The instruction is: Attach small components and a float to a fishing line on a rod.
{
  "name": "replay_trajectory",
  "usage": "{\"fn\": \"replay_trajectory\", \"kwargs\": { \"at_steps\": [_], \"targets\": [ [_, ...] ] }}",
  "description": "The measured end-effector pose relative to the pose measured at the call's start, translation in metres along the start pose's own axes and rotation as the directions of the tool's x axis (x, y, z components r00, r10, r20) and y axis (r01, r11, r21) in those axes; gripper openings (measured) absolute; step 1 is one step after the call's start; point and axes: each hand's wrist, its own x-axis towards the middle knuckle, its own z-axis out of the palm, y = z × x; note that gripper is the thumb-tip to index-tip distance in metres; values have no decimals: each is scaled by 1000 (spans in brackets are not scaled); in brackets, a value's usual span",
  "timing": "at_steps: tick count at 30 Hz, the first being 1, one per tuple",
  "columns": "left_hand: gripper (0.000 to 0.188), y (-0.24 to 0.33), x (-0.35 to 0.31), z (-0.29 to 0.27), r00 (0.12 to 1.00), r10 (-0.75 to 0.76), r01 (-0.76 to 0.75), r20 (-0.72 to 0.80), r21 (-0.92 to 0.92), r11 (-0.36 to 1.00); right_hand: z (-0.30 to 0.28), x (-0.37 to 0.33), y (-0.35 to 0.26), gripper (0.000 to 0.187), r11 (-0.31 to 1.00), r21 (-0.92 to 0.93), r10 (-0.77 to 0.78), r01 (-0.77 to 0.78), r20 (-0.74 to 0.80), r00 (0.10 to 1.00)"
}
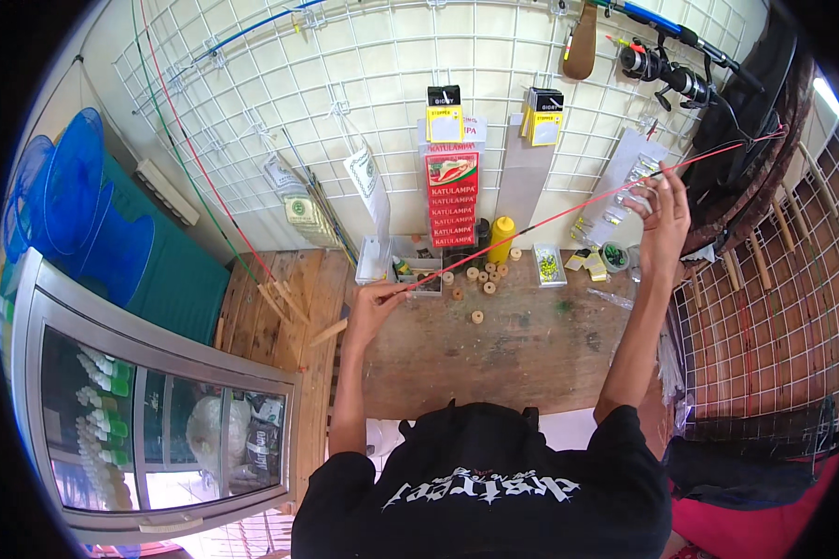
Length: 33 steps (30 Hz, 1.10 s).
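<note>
A thin red fishing rod (569, 211) slants across in front of me, its fine tip rising to the far right. My left hand (375, 312) is closed round its lower part. A wooden handle (329, 332) shows just left of that hand, in line with the rod; my fingers hide whether they join. Higher up, my right hand (664, 219) pinches the rod between thumb and fingertips, the other fingers loosely curled. Beneath the rod, several small round wooden pieces (477, 318) lie on the worn wooden table (522, 368), beside a yellow bottle (501, 239).
A white wire grid (364, 65) with hanging packets backs the table. Small boxes (549, 266) line its rear edge. A glass-fronted cabinet (163, 410) stands at left, near more thin rods (210, 186). A reel (667, 74) hangs top right; another grid (774, 317) stands at right.
</note>
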Motion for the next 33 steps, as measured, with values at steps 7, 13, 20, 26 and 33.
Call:
{"fn": "replay_trajectory", "kwargs": {
  "at_steps": [7, 13, 20, 26, 33],
  "targets": [
    [21, 8, 6, 8, 991, 18, -15, 136, -26, 1000, 14, -32, 1, 21, 998, 68, 5, -3, -43, 999],
    [19, 14, 7, 18, 978, -60, 70, 199, -46, 996, 5, -39, -15, 23, 997, 49, -55, 56, -30, 998],
    [21, 61, 25, 28, 991, 58, -42, 120, -129, 991, 39, -43, -37, 36, 996, -43, -75, 79, 79, 994],
    [16, 78, 35, 44, 999, -23, 30, 40, -200, 979, 68, -65, -12, 38, 984, -176, 90, -43, 273, 958],
    [19, 81, 40, 60, 997, -78, 60, -20, -454, 889, 91, -117, 48, 35, 937, -312, 310, -158, 531, 789]
  ]
}}
